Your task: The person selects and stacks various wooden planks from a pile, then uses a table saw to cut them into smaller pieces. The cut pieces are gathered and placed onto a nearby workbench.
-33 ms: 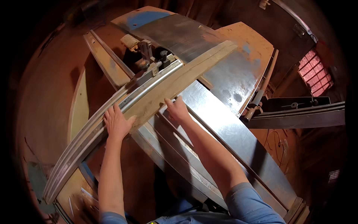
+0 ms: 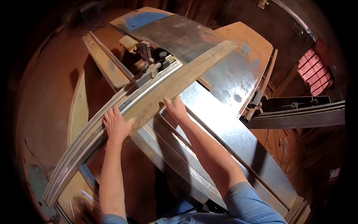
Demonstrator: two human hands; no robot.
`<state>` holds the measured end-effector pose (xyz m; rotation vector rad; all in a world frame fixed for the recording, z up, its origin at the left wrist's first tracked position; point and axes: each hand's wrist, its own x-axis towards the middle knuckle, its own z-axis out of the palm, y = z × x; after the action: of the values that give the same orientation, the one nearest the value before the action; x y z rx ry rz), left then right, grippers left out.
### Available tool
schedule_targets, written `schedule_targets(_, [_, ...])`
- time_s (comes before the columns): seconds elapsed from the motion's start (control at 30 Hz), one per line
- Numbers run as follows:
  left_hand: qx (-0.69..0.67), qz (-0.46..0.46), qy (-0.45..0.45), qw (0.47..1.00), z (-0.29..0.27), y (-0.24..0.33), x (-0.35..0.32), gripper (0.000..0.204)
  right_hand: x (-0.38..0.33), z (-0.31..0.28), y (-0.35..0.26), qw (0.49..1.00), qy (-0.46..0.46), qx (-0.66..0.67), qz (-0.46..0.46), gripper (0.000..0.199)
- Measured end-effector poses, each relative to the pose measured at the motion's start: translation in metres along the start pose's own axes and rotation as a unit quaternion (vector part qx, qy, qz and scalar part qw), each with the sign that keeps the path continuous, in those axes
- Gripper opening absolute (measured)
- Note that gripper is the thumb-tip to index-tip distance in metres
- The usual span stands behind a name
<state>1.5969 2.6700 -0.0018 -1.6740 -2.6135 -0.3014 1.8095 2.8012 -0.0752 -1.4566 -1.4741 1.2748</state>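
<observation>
A long wooden board (image 2: pixel 171 87) lies slantwise across the metal saw table (image 2: pixel 216 108), along a metal rail (image 2: pixel 145 88). At the board's near end my left hand (image 2: pixel 116 126) is spread, fingers stretched over the rail and thumb out on the wood. My right hand (image 2: pixel 176 109) is closed at the board's right edge, its index finger and thumb against the wood; its other fingers are curled and partly hidden. Beyond my left hand, a clamp-like fitting with dark knobs (image 2: pixel 153 61) stands beside the rail.
A wide metal top with orange and blue patches (image 2: pixel 179 33) spreads beyond the board. A slotted metal beam (image 2: pixel 298 115) juts out at the right. A pale arm (image 2: pixel 106 61) extends at the far left. Thin strips (image 2: pixel 89 195) lie at the lower left, and a cable (image 2: pixel 278 145) is on the floor.
</observation>
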Motion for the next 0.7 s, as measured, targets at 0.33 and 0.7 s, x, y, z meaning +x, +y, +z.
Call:
schedule_targets(0.33, [0.012,-0.003,-0.002,1.0,0.001,-0.001,-0.002,0.096,-0.004,0.016,-0.023,0.991,0.057,-0.123,-0.011,0.064])
schedule_targets(0.7, [0.026,0.006,0.003,1.0,0.022,-0.006,0.008,0.094,0.004,0.019,-0.019,0.99,0.047,-0.13,0.004,0.072])
